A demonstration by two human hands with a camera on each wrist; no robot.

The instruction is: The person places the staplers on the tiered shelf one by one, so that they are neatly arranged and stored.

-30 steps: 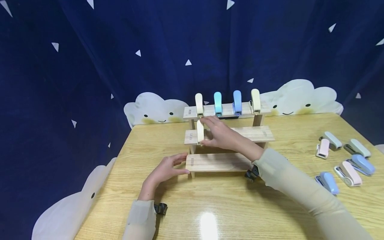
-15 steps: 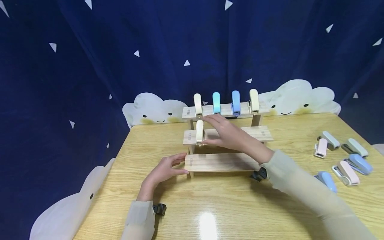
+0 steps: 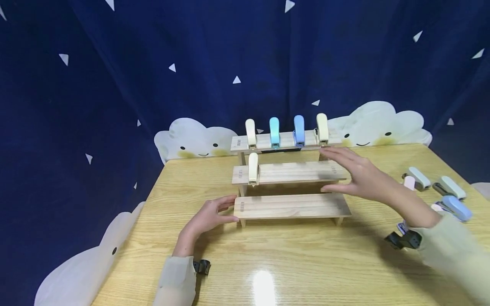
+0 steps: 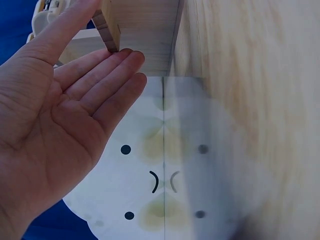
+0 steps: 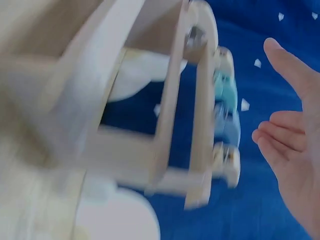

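A three-tier wooden display shelf [image 3: 291, 207] stands on the table. My left hand [image 3: 210, 216] rests against the left end of its lowest board, thumb near the front corner, fingers behind; in the left wrist view the fingers [image 4: 115, 82] are nearly straight at the board's edge. On the middle board, at the left, a cream stapler [image 3: 253, 168] stands on end. The top board carries a cream stapler [image 3: 250, 133], a turquoise stapler [image 3: 274, 132], a blue stapler [image 3: 299, 130] and another cream stapler [image 3: 322, 128]. My right hand [image 3: 357, 174] hovers by the shelf's right end, fingers spread, holding nothing.
Several staplers lie on the table at the right: a pale grey-green stapler [image 3: 451, 187], a second pale stapler [image 3: 419, 178], a blue stapler [image 3: 457, 208], and pink ones partly behind my right arm. A dark blue curtain [image 3: 214, 51] with white clouds hangs behind.
My right hand has let go of the cream stapler, leaving it standing on the middle board, and has moved right toward the shelf's right end. My left hand stays put.
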